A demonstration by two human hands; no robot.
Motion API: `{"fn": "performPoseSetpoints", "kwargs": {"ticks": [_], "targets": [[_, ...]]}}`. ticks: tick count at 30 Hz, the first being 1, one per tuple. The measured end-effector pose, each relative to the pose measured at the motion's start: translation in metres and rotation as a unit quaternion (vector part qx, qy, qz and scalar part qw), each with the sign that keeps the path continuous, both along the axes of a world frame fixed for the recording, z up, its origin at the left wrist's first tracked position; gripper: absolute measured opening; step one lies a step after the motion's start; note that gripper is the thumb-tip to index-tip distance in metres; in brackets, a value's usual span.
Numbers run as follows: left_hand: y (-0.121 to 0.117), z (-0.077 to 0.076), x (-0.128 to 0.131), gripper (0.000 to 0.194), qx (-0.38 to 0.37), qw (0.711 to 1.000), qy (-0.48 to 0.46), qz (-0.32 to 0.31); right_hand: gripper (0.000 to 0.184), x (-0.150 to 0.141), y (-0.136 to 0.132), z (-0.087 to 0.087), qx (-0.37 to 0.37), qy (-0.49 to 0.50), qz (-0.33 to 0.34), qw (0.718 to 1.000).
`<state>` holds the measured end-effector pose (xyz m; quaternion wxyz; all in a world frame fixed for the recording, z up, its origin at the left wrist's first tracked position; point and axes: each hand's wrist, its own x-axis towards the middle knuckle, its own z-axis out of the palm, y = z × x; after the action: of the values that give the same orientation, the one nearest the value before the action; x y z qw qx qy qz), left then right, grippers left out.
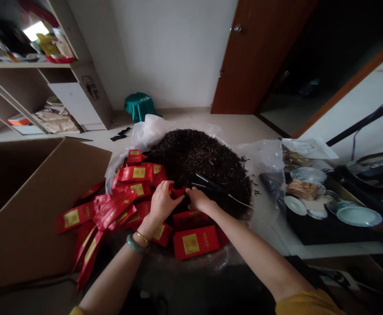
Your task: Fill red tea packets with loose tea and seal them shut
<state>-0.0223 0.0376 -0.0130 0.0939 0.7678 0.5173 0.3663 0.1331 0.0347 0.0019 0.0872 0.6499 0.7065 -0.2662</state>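
Holds red packet (177, 191) in left grip (162, 201), at near side of dried-leaf heap (196, 151). Has right grip (196, 199) at packet's right end; cannot tell if pinching. Can see corded black flat-iron-like tool (211, 183) just beyond, gold-labelled packets (114, 208) at left.

Your bare left forearm (113, 282) slants up and inward to a wrist ringed by a round, pale green bangle (135, 243) and a thin gold-coloured bracelet (142, 236); your left hand (160, 200) curls its fingers forward, thumb stretched rightward. Your bare right forearm (247, 243) reaches in from a mustard-yellow fabric sleeve (306, 303), and your right hand (199, 200) sits just beside the left, fingers bent, their tips partly hidden.
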Motion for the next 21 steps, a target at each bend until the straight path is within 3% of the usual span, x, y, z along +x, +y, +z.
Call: {"fn": "performPoseSetpoints", "kwargs": {"ticks": [5, 9, 12, 16, 19, 21], "targets": [[0.0, -0.002, 0.0, 0.046, -0.004, 1.0, -0.009, -0.005, 0.044, 0.002, 0.0, -0.005, 0.022, 0.016, 0.003, 1.0], [0.0, -0.003, 0.0, 0.045, -0.003, 1.0, -0.016, -0.008, 0.031, 0.015, 0.001, 0.005, 0.053, 0.054, 0.012, 0.997], [0.001, -0.003, 0.0, 0.045, -0.004, 1.0, -0.022, -0.009, 0.029, 0.029, 0.003, 0.027, 0.11, 0.102, 0.006, 0.989], [0.0, -0.003, 0.0, 0.045, -0.003, 1.0, -0.021, -0.014, 0.02, 0.039, 0.002, 0.073, 0.247, 0.221, -0.018, 0.943], [0.0, -0.002, 0.0, 0.046, -0.001, 1.0, -0.023, -0.019, 0.021, 0.031, 0.0, 0.1, 0.284, 0.258, 0.013, 0.923], [0.0, -0.002, 0.0, 0.046, -0.002, 0.999, -0.026, -0.02, 0.022, 0.02, -0.002, 0.109, 0.286, 0.254, 0.044, 0.923]]}}
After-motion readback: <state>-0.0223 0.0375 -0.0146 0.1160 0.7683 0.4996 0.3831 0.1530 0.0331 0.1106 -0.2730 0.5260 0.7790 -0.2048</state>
